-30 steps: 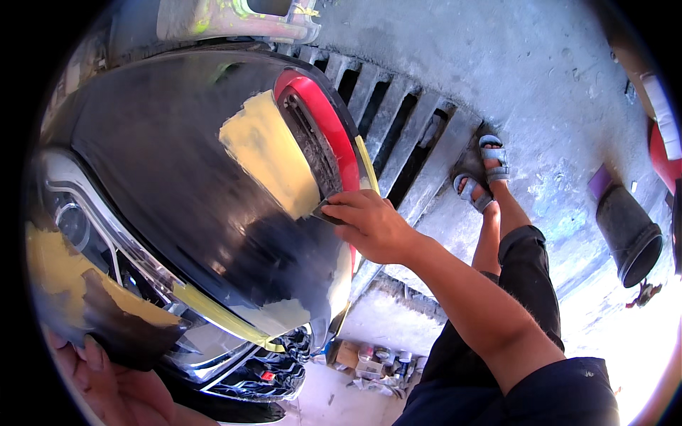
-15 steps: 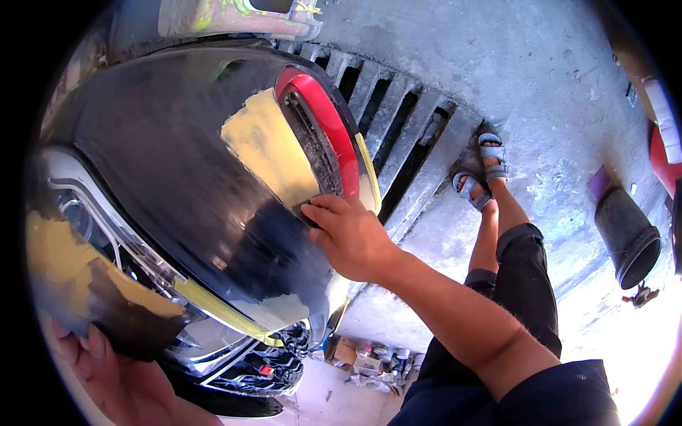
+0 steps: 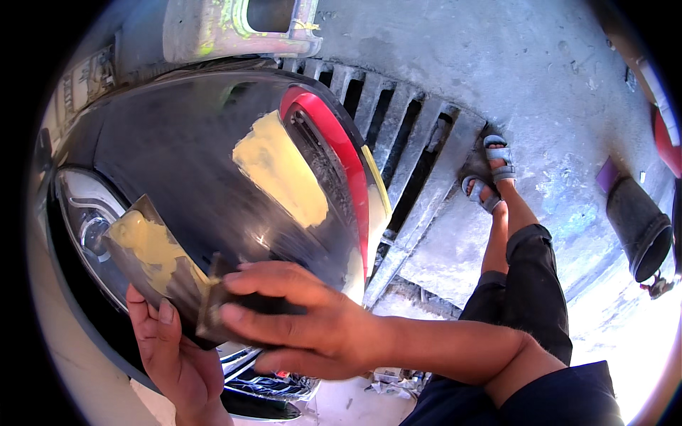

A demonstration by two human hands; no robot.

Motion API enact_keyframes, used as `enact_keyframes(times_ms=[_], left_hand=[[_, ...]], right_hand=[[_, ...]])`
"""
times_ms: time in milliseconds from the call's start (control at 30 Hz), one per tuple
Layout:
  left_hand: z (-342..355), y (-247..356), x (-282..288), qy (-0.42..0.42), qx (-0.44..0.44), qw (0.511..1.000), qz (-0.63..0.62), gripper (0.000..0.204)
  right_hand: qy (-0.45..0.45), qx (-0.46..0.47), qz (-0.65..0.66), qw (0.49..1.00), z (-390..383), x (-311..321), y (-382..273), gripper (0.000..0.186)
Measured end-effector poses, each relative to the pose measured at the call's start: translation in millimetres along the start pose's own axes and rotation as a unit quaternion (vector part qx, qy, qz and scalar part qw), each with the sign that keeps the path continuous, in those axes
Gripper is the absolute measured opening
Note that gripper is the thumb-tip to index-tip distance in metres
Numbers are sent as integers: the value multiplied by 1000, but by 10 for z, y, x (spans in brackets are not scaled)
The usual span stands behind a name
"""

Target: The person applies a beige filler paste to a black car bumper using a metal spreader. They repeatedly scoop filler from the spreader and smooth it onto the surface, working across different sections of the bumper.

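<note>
paste-smeared board (image 3: 163, 270), tilted at left over a dark car panel (image 3: 177, 156), is pinched along its bare lower edge by the left hand (image 3: 177, 358), thumb on top; it looks light and stiff, best held there, clear of the soft, probably slippery yellow paste (image 3: 149, 245). to its right, a dark flat scraper (image 3: 213, 312) stands at the board's edge, touching or just above it, hard to tell, clamped in the fingers of the right hand (image 3: 320, 326); likely thin and light, it suits a hold on its back. farther right, a yellow patch (image 3: 284, 174) sits beside red trim (image 3: 343, 145).
</note>
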State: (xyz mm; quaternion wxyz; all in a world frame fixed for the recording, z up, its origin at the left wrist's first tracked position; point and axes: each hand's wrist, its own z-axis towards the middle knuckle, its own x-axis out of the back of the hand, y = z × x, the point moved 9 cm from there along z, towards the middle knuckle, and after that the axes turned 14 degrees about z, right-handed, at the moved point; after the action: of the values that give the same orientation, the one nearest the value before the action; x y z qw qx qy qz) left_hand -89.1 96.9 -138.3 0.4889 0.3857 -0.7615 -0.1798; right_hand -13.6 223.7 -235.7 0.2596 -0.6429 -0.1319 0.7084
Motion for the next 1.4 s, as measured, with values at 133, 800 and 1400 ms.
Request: enact_keyframes(times_ms=[133, 800, 1400], left_hand=[[-21, 48, 91, 11, -11, 1000, 12, 51], [-26, 229, 276, 51, -42, 995, 69, 63], [-41, 184, 385, 90, -29, 994, 54, 63]], right_hand=[[-40, 4, -205, 978, -238, 239, 330, 52], [-15, -222, -407, 886, -598, 799, 1114, 40], [-64, -198, -352, 913, -632, 1343, 1463, 40]])
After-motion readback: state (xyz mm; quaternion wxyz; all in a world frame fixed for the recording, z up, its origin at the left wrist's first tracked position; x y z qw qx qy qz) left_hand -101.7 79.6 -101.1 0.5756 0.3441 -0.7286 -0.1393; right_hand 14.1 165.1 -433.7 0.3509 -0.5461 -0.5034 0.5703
